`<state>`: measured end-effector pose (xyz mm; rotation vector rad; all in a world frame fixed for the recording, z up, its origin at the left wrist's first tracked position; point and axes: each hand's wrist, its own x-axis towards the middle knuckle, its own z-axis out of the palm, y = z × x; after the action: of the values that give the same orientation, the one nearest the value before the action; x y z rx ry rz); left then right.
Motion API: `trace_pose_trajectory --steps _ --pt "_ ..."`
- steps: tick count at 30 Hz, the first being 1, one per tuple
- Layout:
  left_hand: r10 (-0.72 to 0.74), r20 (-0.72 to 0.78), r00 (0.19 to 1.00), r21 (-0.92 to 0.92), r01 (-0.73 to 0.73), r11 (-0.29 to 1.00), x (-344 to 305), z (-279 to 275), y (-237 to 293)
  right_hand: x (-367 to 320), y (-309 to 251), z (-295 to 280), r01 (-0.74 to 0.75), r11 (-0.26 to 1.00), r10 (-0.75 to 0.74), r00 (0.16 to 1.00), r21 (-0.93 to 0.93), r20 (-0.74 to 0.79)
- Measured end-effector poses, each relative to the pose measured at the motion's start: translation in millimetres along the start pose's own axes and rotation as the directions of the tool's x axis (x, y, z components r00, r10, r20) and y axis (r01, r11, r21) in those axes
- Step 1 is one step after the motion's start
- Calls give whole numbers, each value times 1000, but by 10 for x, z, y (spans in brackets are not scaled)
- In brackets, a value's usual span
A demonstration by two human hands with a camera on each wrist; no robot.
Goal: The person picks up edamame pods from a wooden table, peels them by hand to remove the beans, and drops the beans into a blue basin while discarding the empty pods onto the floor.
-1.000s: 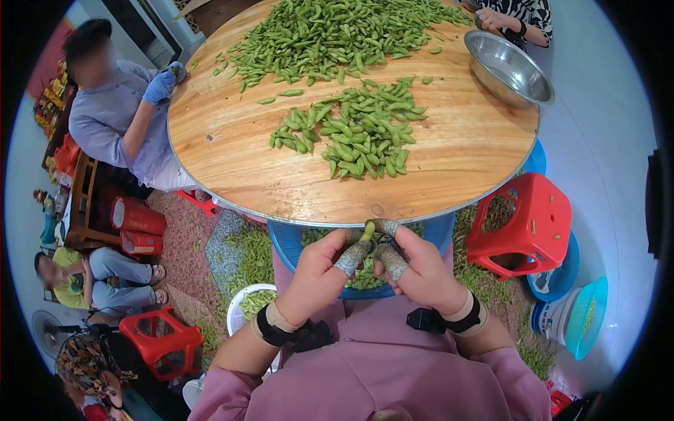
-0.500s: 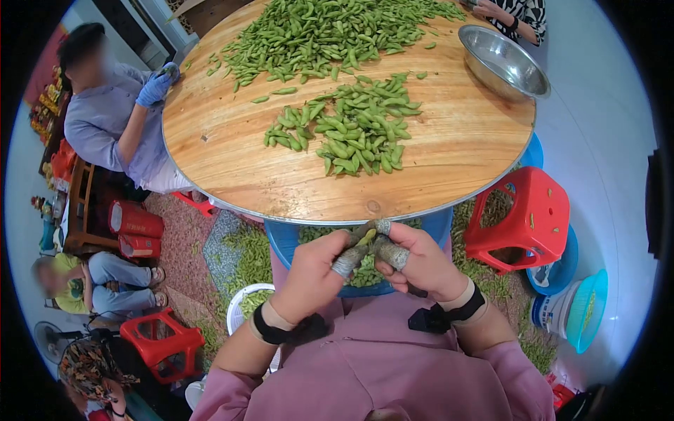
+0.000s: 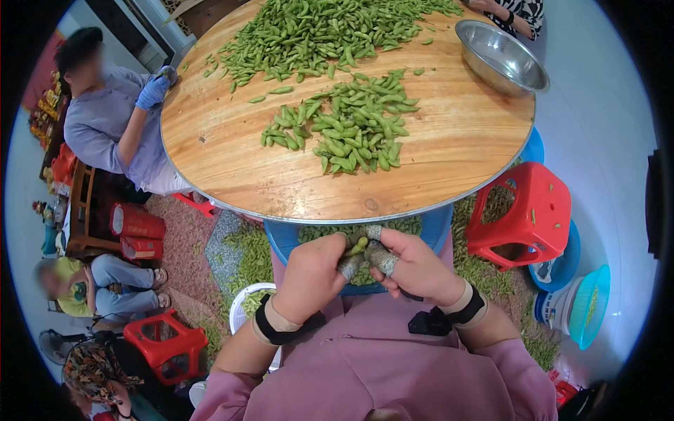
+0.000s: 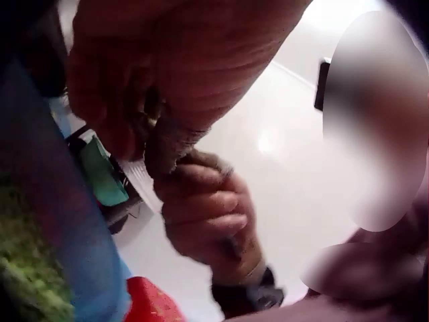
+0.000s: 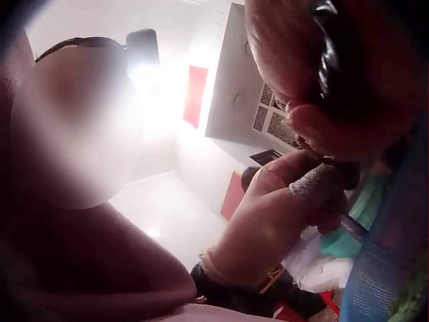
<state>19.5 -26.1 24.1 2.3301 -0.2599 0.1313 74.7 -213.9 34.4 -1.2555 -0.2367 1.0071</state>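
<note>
In the head view a green pod (image 3: 359,245) is pinched between the wrapped thumb and finger of the left hand (image 3: 316,270). The right hand (image 3: 418,270), also with wrapped fingertips, meets it there, fingers curled at the pod's other side. Below both hands is a blue basin (image 3: 281,240) with shelled green beans (image 3: 330,230) in it. The left wrist view shows the right hand (image 4: 204,208) against the left hand (image 4: 194,60); the pod is mostly hidden there. In the right wrist view the left hand (image 5: 261,215) touches the right hand (image 5: 335,87).
A round wooden table (image 3: 232,161) bears heaps of pods (image 3: 358,133) and a steel bowl (image 3: 502,59). Red stools (image 3: 519,214) stand right and left. A white basket (image 3: 239,316) is at the left knee. A gloved person (image 3: 116,119) sits at the left.
Both hands stay together over the basin. The pod, upright between the fingertips a second ago, now shows lower and shorter between them. The view has shifted slightly.
</note>
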Motion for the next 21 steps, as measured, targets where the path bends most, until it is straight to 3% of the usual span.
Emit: trace_pose_trajectory --steps 1,2,3,5,6,7,8,9,11,12,13,14,15,16,17,18,19,21 --pt "154 -65 986 256 -133 957 -1 17 -15 2 -10 3 6 998 -7 1000 -65 -19" --pt "154 -62 986 257 -133 957 -3 1 -6 5 -16 -12 7 998 -8 1000 -63 -18" --pt "31 11 999 42 -31 999 -5 -32 15 2 -24 -40 11 998 -11 1000 -67 4" --pt "-157 224 962 -351 230 908 -7 -99 51 -20 -17 -83 15 997 -13 1000 -71 26" --pt "-157 225 962 -351 231 907 -7 -129 52 -30 -9 -100 8 1000 -7 999 -21 52" --pt "-258 375 890 -575 442 689 -8 -161 48 -37 1 -109 0 1000 -2 997 29 78" --pt "-293 539 790 -696 613 374 -14 -175 45 -44 9 -112 -2 1000 0 997 30 79" --pt "-295 540 789 -694 615 374 -27 -161 32 -50 14 -113 -6 1000 4 997 29 80" --pt "-277 558 782 -751 618 232 -58 -104 -11 -64 19 -93 -9 999 7 997 32 78" --pt "-277 560 780 -750 620 231 -59 -84 -21 -60 12 -65 15 996 -17 999 -89 -26" --pt "-278 501 820 -708 572 413 -57 -61 -27 -57 10 -50 27 977 -54 991 -212 -126" --pt "-264 441 858 -638 506 581 -56 -45 -26 -35 61 -60 26 977 -54 991 -211 -126" --pt "-264 441 858 -638 506 580 -54 -35 -13 10 149 -83 212 878 -300 942 -429 -149" --pt "-249 425 870 -629 482 610 -54 -30 8 34 196 -93 353 695 -529 841 -626 -113" --pt "-233 410 882 -620 457 638 -57 -30 26 44 192 -97 352 695 -528 842 -626 -113" --pt "-233 410 882 -620 457 638 -50 -44 40 62 172 -102 352 575 -582 810 -739 -67" --pt "-187 421 888 -560 416 716 -32 -68 51 73 159 -101 342 438 -628 778 -831 -11" --pt "-141 434 890 -495 367 788 -30 -105 44 87 196 -87 329 406 -622 783 -853 6"
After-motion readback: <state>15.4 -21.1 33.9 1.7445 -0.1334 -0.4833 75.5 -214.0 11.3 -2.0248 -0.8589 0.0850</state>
